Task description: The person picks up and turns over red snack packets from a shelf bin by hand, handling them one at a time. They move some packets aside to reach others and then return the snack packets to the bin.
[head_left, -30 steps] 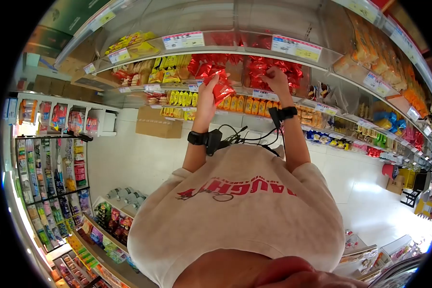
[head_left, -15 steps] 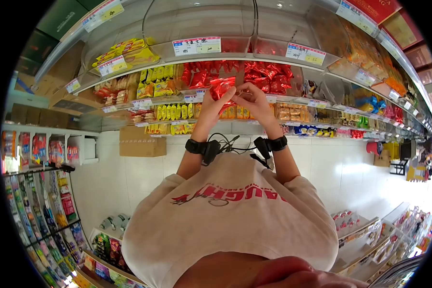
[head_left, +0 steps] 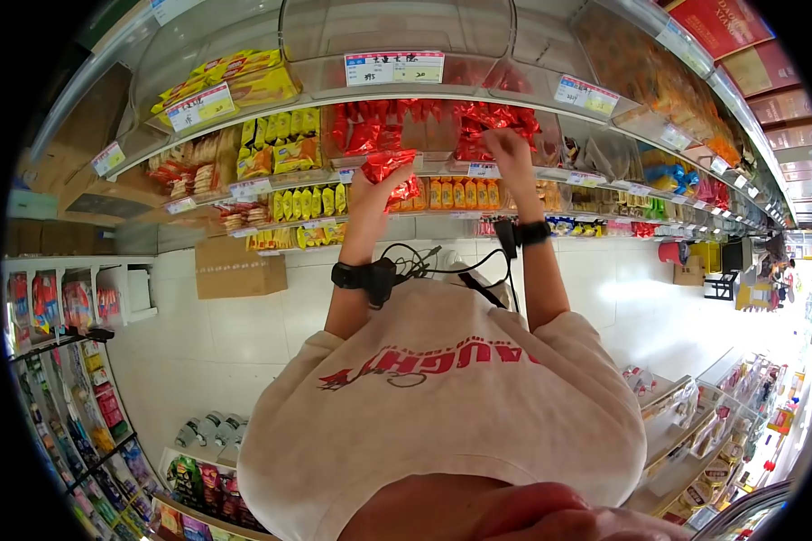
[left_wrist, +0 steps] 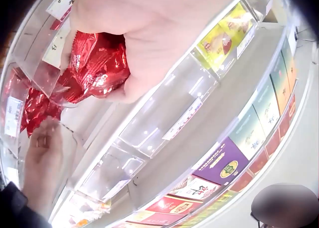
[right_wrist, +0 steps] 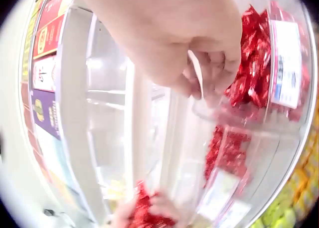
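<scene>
Shiny red packets (head_left: 390,169) are gripped in my left hand (head_left: 368,200), in front of the shelf; the left wrist view has them bunched (left_wrist: 99,63) between its thumb and fingers. My right hand (head_left: 514,167) is at the front of a clear bin with red packets (head_left: 489,117), apart from the left. Its fingers are bent in the right wrist view, where the hand (right_wrist: 184,43) is beside the loose red packets (right_wrist: 254,58). A thin pale edge shows between thumb and fingers; whether they hold anything cannot be told.
Another bin of red packets (head_left: 370,126) is behind the left hand. Yellow packets (head_left: 280,149) lie left of it, and orange ones (head_left: 465,194) line the shelf below. Price tags (head_left: 393,68) front the upper bins. A cardboard box (head_left: 241,267) stands on the floor.
My hands met at the red packets half a second ago; since then the right has moved away to the right-hand bin. The left still grips red packets, now further left in view.
</scene>
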